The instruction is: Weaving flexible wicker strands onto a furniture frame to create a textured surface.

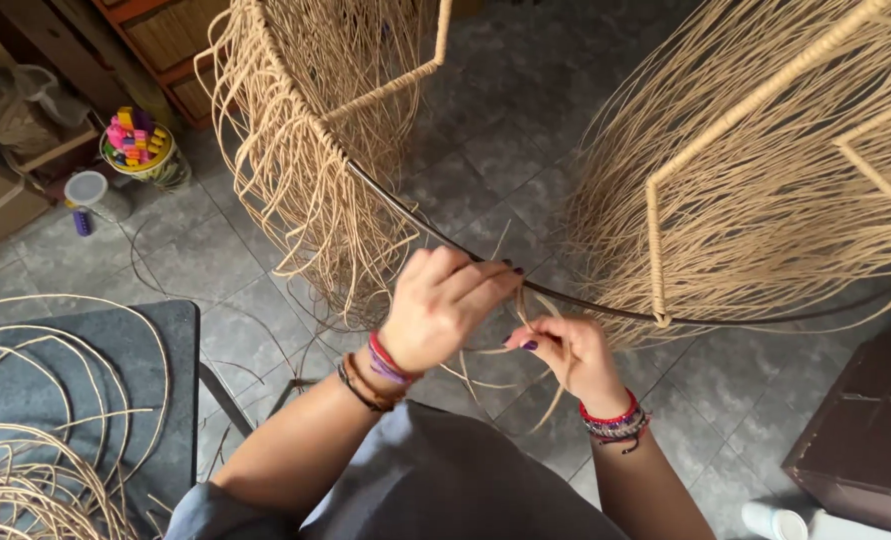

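Left hand clenched on dark metal frame rod at centre, right hand just near it pinching a tan rattan strand w/ fingertips—judgement: keep strand taut, wraps tight & touching along bare rod btwn woven sections.

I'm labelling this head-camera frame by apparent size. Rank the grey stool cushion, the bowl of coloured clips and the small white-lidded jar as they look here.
1. Grey stool cushion, by far the largest, though it sits nearer the camera.
2. Bowl of coloured clips.
3. White-lidded jar, somewhat smaller than the bowl beside it.
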